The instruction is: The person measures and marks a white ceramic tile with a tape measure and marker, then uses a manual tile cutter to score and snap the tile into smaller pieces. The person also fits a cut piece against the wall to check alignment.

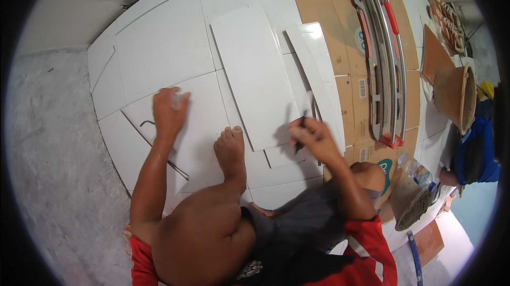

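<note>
My right hand [317, 140] is closed around a slim black marker [304, 122] above the near right corner of a white tile [255, 73]. That tile lies slantwise on the white tiled floor, over another white piece [284, 157] that peeks out at its near end. My left hand [169, 110] hovers left of the tile, its fingers curled about something small and pale, blurred and hard to make out. Beneath that hand a thin dark bent wire [147, 123] rests on the floor. Narrow white tile strips [319, 68] lie on the right.
A long metal tile cutter [385, 57] with red parts lies on flattened cardboard [340, 36]. Farther right are a brown bucket [457, 97], a plastic bottle [417, 171], brown tiles [436, 52] and shoes [445, 23]. A grey wall [48, 153] bounds the left. My bare foot [229, 148] stands between my hands.
</note>
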Available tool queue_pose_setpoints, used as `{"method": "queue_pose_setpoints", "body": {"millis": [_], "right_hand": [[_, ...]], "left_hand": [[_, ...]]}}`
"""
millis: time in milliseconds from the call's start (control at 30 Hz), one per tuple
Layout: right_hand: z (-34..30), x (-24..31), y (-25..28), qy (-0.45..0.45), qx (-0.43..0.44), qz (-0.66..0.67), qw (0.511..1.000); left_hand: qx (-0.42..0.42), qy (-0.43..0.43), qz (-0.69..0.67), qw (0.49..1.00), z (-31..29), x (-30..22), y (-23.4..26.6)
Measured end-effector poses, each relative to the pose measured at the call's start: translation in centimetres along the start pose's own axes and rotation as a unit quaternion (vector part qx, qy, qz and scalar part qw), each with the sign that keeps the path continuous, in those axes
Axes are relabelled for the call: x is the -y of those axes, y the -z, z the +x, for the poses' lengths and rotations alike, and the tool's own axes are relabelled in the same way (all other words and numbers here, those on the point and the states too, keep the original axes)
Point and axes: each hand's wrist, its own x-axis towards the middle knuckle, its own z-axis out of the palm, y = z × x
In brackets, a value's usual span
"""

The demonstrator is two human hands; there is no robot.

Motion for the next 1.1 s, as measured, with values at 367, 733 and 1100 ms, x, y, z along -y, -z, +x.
{"method": "queue_pose_setpoints", "body": {"millis": [367,733,1100], "right_hand": [[5.1,0.9,-15.5,0.064,0.108,-0.201,0.971],[1.3,-2.1,0.7,0.025,-0.351,-0.517,0.78],[1.2,-2.9,1.9,-0.029,-0.352,-0.52,0.777]], "left_hand": [[0.244,0.284,-0.437,0.818,-3.2,-7.2,0.4],[0.318,0.06,-0.02,0.946,-6.9,-0.5,-0.7],[0.118,-0.035,-0.26,0.958,-4.5,-6.5,-0.1]]}}
